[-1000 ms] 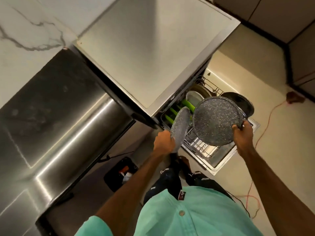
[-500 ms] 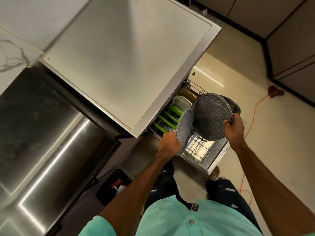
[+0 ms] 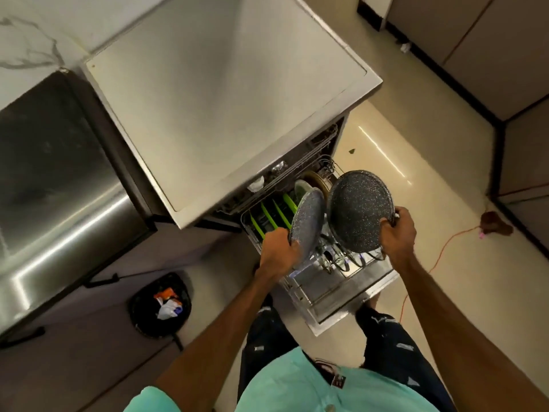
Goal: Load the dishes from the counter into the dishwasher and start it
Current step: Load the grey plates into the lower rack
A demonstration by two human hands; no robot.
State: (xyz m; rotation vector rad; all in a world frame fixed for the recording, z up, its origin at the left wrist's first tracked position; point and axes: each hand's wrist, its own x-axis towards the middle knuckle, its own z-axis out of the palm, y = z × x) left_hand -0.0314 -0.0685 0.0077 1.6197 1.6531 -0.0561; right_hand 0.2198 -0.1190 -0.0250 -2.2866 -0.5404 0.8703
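The left hand is gripping the lower rim of a grey speckled plate, fingers curled around its edge, and is holding it on edge over the pulled-out lower rack of the dishwasher. The right hand is clamping a second speckled plate by its lower right rim, thumb lying across the face and the other fingers hidden behind; this plate is tilting toward the camera, just beside the first and above the wire tines. Green dividers are standing in the rack to the left of the plates, and a pale plate and a brownish dish are sitting upright behind them, partly covered by the held plates. The dishwasher's flat top is overhanging the back of the rack. A black bin with scraps is sitting on the floor to the left, and an orange cord is trailing across the floor on the right.
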